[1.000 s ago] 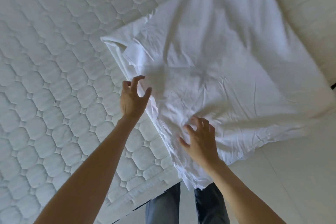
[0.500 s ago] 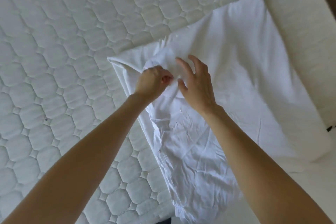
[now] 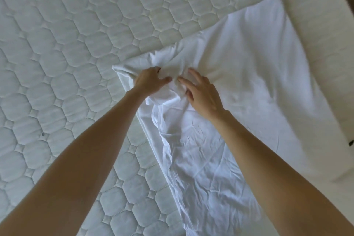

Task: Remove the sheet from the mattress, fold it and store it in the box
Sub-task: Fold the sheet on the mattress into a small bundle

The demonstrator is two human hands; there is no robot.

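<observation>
Your two hands meet at the far left corner of the white sheet point(image 3: 249, 86), which lies partly folded and creased across the right side of the bare quilted mattress point(image 3: 67, 53). Your left hand point(image 3: 150, 80) has its grip closed around a bunch of the cloth; your right hand point(image 3: 203, 94) rests on the sheet just beside it, fingers spread and relaxed.

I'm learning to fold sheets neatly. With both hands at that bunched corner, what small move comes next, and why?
Probably smooth the bunch flat: the left hand grips gathered cloth at the sheet's far left corner, the right hand rests beside it, and wrinkles radiate from there across the mattress.
</observation>
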